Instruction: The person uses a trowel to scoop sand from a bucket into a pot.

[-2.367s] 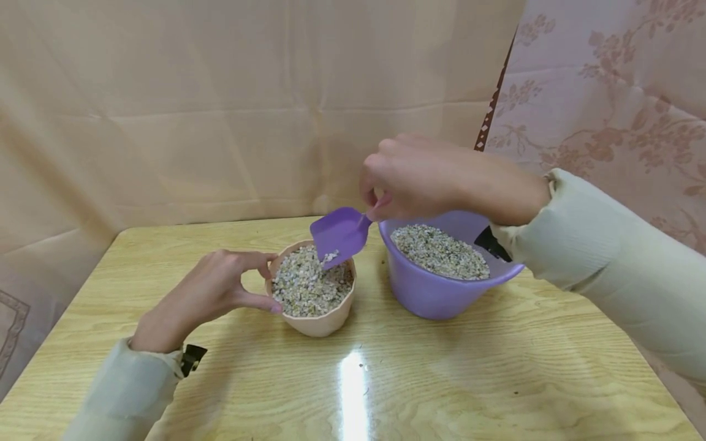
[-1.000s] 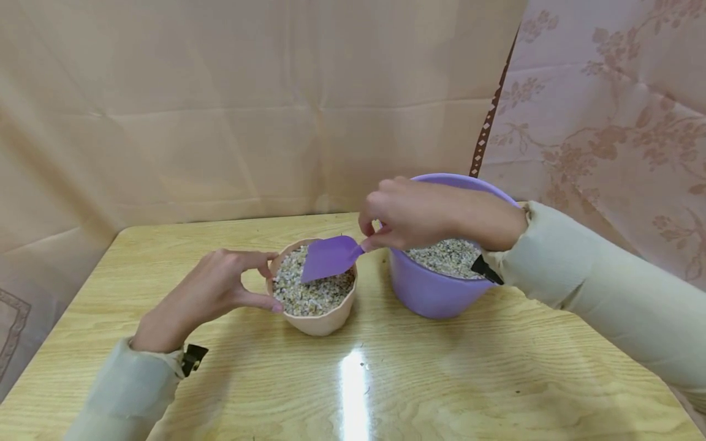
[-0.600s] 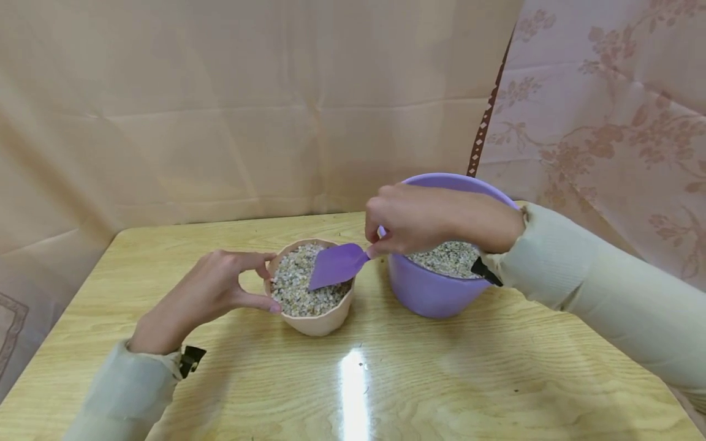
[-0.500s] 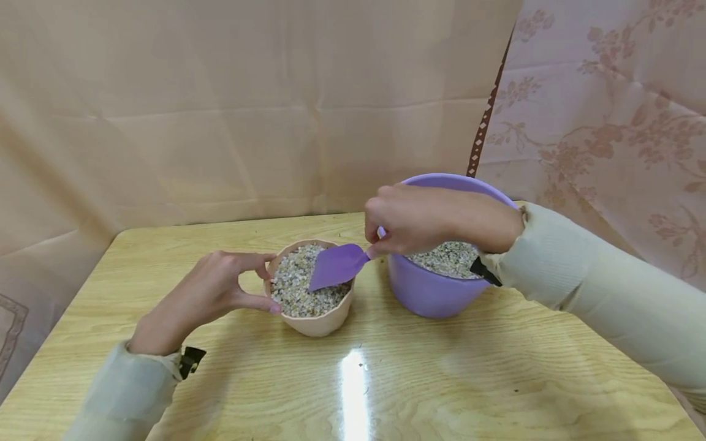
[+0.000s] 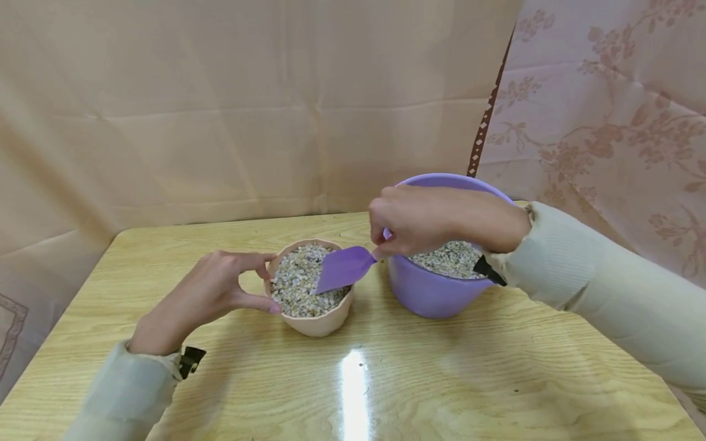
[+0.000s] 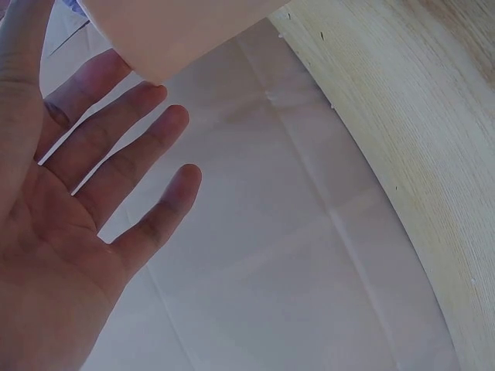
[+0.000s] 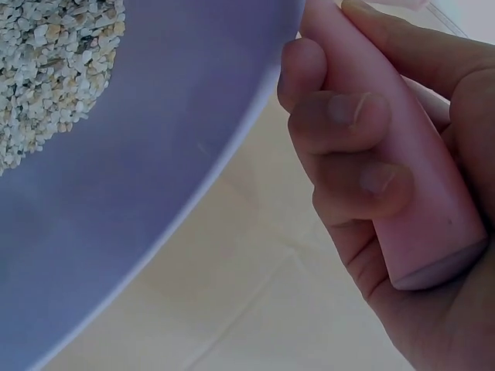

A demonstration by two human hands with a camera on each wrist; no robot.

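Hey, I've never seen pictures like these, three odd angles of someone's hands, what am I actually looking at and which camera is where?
There is no machine here: a person works with two bare hands and wears three cameras. The wide picture comes from a camera on the head, looking down at a wooden table. The other two come from cameras on the wrists, so each shows its own hand very close.

On the table stand a small peach pot and a larger purple tub, both holding pale gravel.

The left hand steadies the pot's rim between thumb and forefinger; its wrist view shows the other fingers spread loosely.

The right hand holds a small scoop by its pink handle, fingers curled round it in a firm grip. The scoop's purple blade lies tilted over the gravel in the pot.
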